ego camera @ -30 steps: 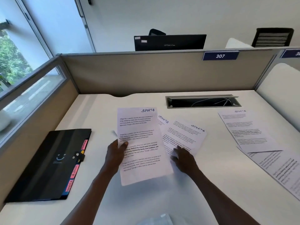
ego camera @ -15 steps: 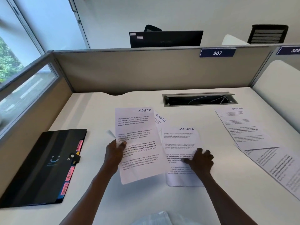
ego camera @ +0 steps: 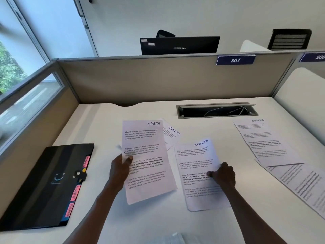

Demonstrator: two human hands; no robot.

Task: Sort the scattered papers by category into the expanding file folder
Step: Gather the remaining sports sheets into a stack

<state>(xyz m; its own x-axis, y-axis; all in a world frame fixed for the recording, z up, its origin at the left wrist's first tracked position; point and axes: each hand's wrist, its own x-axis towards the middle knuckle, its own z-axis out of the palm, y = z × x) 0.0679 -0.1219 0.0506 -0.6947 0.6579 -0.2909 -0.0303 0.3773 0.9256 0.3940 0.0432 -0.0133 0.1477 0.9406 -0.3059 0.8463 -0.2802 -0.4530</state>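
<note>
Now, left hand [ego camera: 119, 169]: we are gripping a Sports sheet [ego camera: 146, 161] by its left edge, thumb on top, the page tilted up off the desk [ego camera: 109, 224].
Right hand [ego camera: 223, 175]: we are pinching a second Sports sheet [ego camera: 197, 166] at its right edge, fingers curled over the print; the page is reaching away from the hand toward the partition [ego camera: 158, 81].
Third sheet [ego camera: 171, 133]: it is lying behind and between the two held pages, partly hidden under the left one.
Right-side papers [ego camera: 267, 140]: they are lying overlapped, well apart from both hands.
Folder [ego camera: 45, 185]: it is sitting closed on the desk, left of our left hand, coloured tabs facing the hand.
</note>
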